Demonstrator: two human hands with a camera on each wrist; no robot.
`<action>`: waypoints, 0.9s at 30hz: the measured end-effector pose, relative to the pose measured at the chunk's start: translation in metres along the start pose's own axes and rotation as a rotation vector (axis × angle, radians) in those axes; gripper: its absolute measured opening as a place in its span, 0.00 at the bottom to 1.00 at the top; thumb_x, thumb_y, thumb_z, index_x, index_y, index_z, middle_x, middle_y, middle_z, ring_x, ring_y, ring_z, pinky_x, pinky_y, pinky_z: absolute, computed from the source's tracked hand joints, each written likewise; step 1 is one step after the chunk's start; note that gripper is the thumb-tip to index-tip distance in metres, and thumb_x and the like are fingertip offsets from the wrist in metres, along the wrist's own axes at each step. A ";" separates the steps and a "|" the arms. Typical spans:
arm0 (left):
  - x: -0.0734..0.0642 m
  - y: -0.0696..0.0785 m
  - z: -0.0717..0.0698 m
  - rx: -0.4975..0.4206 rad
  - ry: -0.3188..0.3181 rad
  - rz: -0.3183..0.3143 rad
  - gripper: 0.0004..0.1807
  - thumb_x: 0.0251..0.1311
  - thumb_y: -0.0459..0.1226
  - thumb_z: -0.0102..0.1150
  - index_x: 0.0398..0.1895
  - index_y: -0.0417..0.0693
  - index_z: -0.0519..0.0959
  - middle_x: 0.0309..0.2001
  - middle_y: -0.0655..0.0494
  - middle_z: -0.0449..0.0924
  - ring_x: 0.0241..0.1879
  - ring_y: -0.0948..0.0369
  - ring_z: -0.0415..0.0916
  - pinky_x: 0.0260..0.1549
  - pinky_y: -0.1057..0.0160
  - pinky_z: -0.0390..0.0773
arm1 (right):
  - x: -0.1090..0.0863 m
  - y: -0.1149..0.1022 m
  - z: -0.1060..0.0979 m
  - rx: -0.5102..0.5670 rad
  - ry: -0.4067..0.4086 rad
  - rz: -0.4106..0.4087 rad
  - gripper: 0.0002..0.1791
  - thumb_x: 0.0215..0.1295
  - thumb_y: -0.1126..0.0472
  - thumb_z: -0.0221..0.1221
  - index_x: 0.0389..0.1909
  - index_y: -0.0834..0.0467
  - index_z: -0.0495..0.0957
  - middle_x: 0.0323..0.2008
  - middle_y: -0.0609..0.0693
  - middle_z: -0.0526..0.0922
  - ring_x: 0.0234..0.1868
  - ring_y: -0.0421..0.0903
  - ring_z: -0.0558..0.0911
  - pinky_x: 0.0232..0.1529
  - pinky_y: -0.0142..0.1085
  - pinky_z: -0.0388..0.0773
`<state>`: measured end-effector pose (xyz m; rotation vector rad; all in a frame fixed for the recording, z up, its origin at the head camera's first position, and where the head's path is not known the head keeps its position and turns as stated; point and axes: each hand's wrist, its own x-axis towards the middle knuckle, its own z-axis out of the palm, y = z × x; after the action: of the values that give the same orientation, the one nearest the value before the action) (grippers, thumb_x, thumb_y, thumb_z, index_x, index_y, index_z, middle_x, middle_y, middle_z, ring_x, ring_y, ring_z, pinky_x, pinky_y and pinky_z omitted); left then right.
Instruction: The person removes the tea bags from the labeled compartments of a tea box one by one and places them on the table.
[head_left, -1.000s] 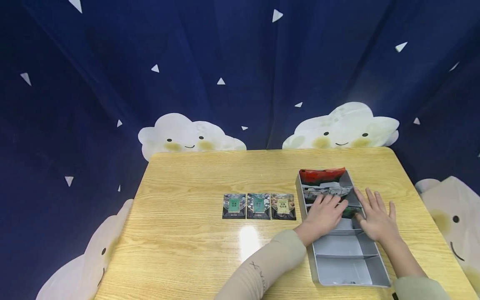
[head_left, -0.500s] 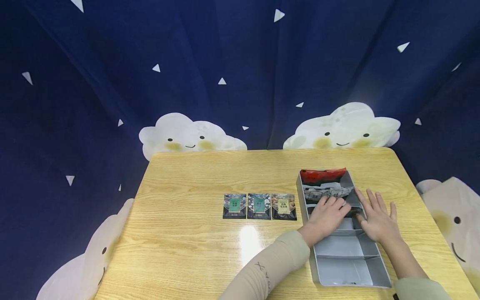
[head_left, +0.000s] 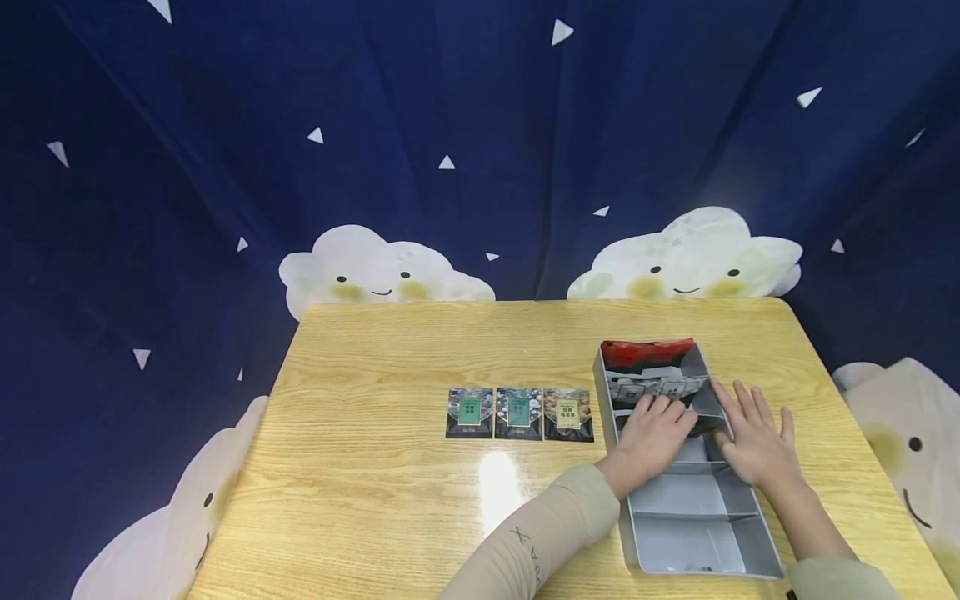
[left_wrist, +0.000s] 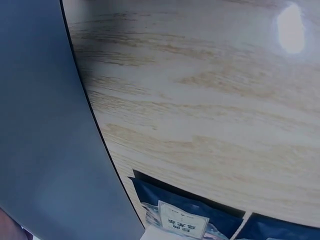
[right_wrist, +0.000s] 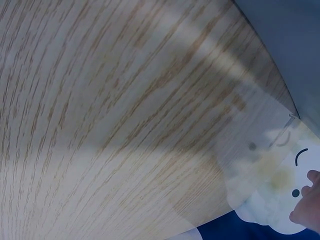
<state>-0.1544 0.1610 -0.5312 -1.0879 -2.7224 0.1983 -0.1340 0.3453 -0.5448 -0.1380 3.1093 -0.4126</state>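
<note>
In the head view my left hand reaches over the left wall of a grey divided box, its fingers down in a middle compartment. Beside those fingers shows a dark packet; I cannot tell whether they hold it. My right hand lies against the box's right wall, fingers extended and thumb over the rim. Grey patterned packets and a red packet stand in the far compartments. In the left wrist view the box's wall fills the left side. Fingertips of the right hand show in the right wrist view.
Three dark tea sachets lie in a row left of the box: two with green labels, the left one and the middle one, and one with a cream label. The wooden table ends at a dark blue curtain.
My left hand has shifted slightly right within the box. The green seen beside its fingers a second ago no longer shows; a dark packet surface does. The right hand stays in place.
</note>
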 end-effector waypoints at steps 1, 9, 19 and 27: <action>0.000 0.000 0.000 -0.002 0.004 -0.004 0.16 0.67 0.46 0.35 0.56 0.69 0.66 0.53 0.72 0.66 0.51 0.70 0.63 0.54 0.66 0.61 | 0.000 0.000 0.000 0.000 0.000 0.001 0.44 0.61 0.59 0.48 0.71 0.43 0.32 0.69 0.64 0.43 0.69 0.62 0.34 0.58 0.63 0.22; -0.004 -0.003 0.000 -0.057 0.054 -0.056 0.15 0.65 0.53 0.43 0.54 0.69 0.67 0.49 0.72 0.68 0.48 0.70 0.65 0.54 0.66 0.60 | 0.000 -0.001 0.000 -0.003 0.002 0.004 0.43 0.61 0.58 0.48 0.71 0.43 0.33 0.68 0.65 0.44 0.69 0.63 0.35 0.58 0.63 0.22; -0.014 -0.017 -0.007 -0.095 0.159 -0.152 0.11 0.65 0.50 0.40 0.48 0.67 0.69 0.45 0.70 0.68 0.46 0.69 0.63 0.51 0.66 0.59 | 0.000 -0.002 0.000 0.002 -0.001 0.014 0.44 0.60 0.58 0.49 0.71 0.44 0.34 0.68 0.65 0.44 0.69 0.63 0.35 0.58 0.64 0.25; -0.021 -0.037 -0.021 -0.135 0.304 -0.180 0.09 0.64 0.46 0.42 0.43 0.63 0.71 0.42 0.68 0.69 0.44 0.67 0.63 0.50 0.66 0.60 | -0.001 -0.002 -0.001 0.017 -0.002 0.007 0.43 0.61 0.58 0.49 0.71 0.44 0.34 0.68 0.66 0.44 0.69 0.63 0.35 0.58 0.63 0.22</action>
<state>-0.1590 0.1208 -0.5063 -0.8193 -2.5651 -0.1681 -0.1332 0.3440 -0.5432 -0.1273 3.1028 -0.4389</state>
